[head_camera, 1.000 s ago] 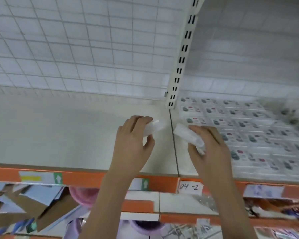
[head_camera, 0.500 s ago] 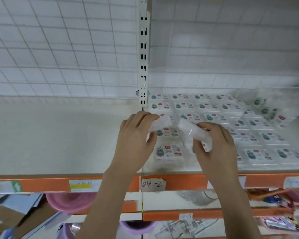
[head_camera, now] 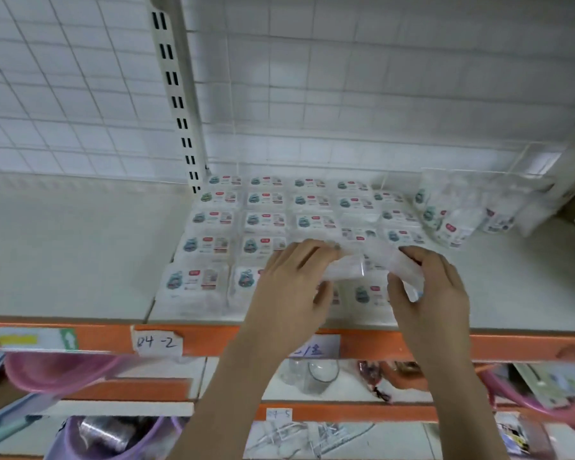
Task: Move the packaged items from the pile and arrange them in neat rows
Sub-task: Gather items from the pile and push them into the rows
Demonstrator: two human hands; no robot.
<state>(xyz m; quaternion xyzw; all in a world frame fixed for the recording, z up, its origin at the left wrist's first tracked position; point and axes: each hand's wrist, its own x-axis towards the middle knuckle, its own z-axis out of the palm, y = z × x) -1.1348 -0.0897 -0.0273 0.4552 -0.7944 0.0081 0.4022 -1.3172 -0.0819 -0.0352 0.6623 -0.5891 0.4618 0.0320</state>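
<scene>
Clear packets (head_camera: 362, 267) — pinched by left hand (head_camera: 292, 287) and right hand (head_camera: 435, 290) — above rows (head_camera: 266, 220).

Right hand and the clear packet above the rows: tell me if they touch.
Touching. The head view shows the right hand with fingers curled round the clear packet, thumb underneath.

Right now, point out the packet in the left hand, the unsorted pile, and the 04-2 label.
packet (head_camera: 344, 270), head view, its clear middle.
unsorted pile (head_camera: 452, 224), head view, a front packet.
04-2 label (head_camera: 156, 342), head view, its handwritten middle.
</scene>
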